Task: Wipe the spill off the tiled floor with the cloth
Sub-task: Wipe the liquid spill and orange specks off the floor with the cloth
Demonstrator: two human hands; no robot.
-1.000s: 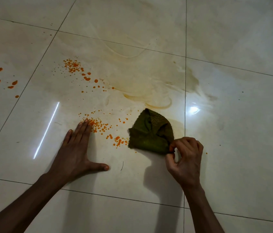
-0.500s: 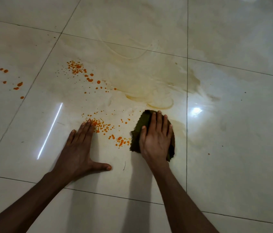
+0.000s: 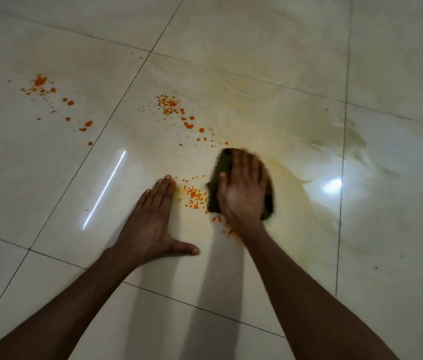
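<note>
Far to your left, orange droplets (image 3: 49, 100) speckle the tiled floor (image 3: 36, 178); a second scatter (image 3: 179, 113) lies on the next tile; your left hand (image 3: 150, 224) is planted flat on the tile, fingers (image 3: 162, 189) straight and together, holding nothing; spill (image 3: 194, 196) sits between your hands; your right hand (image 3: 244, 193) presses flat on the green cloth (image 3: 224, 165), fingers extended, seemingly blurred; a yellowish smear (image 3: 296, 131) spreads rightward.

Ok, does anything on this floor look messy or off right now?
Yes. Orange droplets spatter the tiles between the left hand and the cloth under the right hand, with more farther left. A yellowish smear streaks the floor beyond.
</note>
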